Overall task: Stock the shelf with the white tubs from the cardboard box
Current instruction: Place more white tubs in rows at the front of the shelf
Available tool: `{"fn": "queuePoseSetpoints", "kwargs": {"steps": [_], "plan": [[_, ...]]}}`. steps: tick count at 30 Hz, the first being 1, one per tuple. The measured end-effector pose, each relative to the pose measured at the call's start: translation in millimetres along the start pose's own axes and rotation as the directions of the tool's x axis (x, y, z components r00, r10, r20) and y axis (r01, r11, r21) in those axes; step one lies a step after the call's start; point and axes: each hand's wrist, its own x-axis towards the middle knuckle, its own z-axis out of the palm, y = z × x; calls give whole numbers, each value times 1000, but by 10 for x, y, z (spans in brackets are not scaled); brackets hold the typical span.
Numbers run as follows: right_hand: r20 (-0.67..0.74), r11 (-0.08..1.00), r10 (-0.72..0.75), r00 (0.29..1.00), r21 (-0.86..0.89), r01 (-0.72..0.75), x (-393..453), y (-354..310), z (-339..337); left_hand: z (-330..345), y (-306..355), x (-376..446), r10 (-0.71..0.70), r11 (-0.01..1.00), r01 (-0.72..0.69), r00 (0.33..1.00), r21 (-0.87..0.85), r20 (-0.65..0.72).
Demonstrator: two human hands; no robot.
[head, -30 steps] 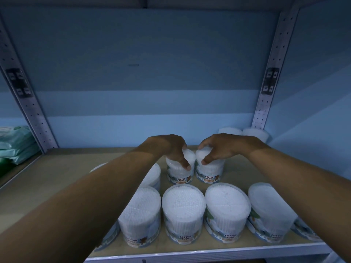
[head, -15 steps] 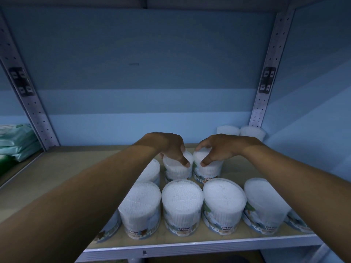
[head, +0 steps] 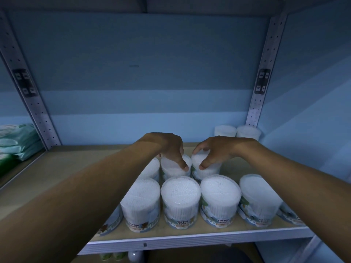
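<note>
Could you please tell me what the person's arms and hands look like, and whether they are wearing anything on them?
Both forearms are bare as far as the picture shows: no sleeves reach into view. The left hand and right hand wear no gloves, and no rings, watch or bracelet can be seen at fingers or wrists. The fingernails look short and unpainted, though dim light makes finer detail hard to tell.

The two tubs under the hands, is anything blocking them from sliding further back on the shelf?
Nothing visible does. Behind the left tub and right tub the shelf board looks bare to the back wall.
</note>
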Motion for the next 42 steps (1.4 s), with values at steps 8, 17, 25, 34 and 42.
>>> {"fn": "queuePoseSetpoints", "kwargs": {"steps": [8, 17, 25, 34, 42], "plan": [[16, 1000, 15, 1000, 10, -15, -81, -43, 13, -5, 45, -149, 6, 1000, -6, 1000, 4, -6], [32, 1000, 26, 999, -13, -26, -158, -68, 9, 4, 59, -191, 8, 999, -8, 1000, 38, -3], [39, 1000, 23, 999, -10, -22, -170, -74, 21, 8, 56, -221, 19, 999, -18, 1000, 48, -12], [37, 1000, 21, 999, -20, -20, -172, -67, 35, 16, 18, -215, 29, 998, -28, 999, 49, -19], [-31, 998, -13, 999, 58, 15, -88, 51, -51, -29, -45, -174, 33, 999, -32, 997, 15, -76]]}}
